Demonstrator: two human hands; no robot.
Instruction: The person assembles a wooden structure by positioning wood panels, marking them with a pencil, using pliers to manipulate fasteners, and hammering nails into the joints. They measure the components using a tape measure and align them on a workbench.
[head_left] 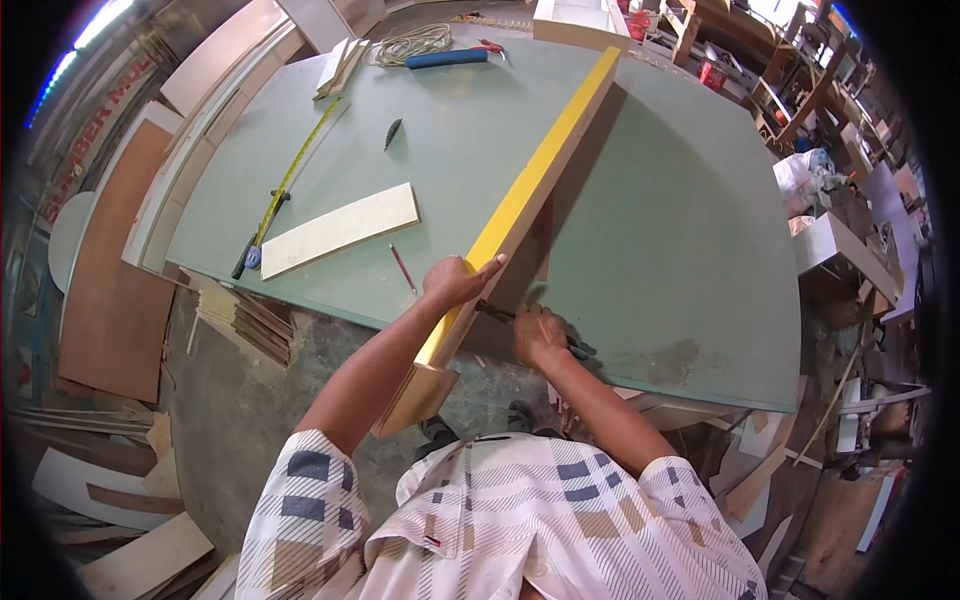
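Yellow board [537,180] lies under left hand [458,281], beside right [538,334].

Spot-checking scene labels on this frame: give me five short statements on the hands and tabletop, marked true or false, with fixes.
1. The left hand touches the yellow-topped board. True.
2. The right hand is resting on the pale plank. False: the right hand grips a dark-handled tool, to the right of the board.
3. A red pencil lies between the pale plank and the left hand. True.
4. The tape measure is fully wound in. False: the yellow blade is drawn out across the green tabletop.
5. A blue cylindrical object lies beside a coiled cable. True.
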